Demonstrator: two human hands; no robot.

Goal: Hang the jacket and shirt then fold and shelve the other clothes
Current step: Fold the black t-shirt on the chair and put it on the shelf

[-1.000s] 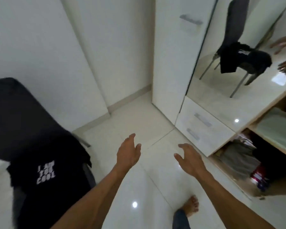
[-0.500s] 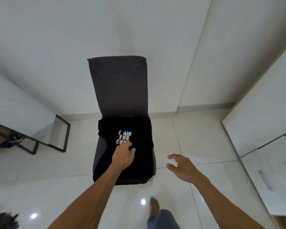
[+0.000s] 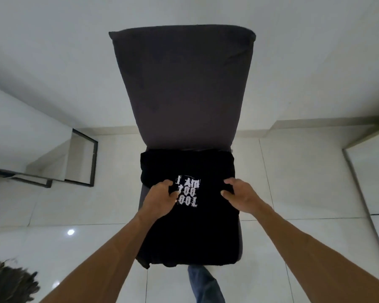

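Black T-shirt (image 3: 190, 232), white lettering, lies folded on grey chair (image 3: 182, 88).

**Colours and patterns, head view**

T-shirt (image 3: 190, 232): black, with white distressed block lettering on the chest. Chair cover (image 3: 182, 88): plain dark grey on back and seat. Floor tiles (image 3: 293, 182): glossy off-white, thin grey grout lines. Skirting (image 3: 315, 126): beige. Wall (image 3: 53, 51): plain white. Metal frame (image 3: 93, 162) at left: black. Trouser leg (image 3: 202, 283): blue denim. Blurred bundle (image 3: 9, 283) bottom-left: streaky dark brown and black
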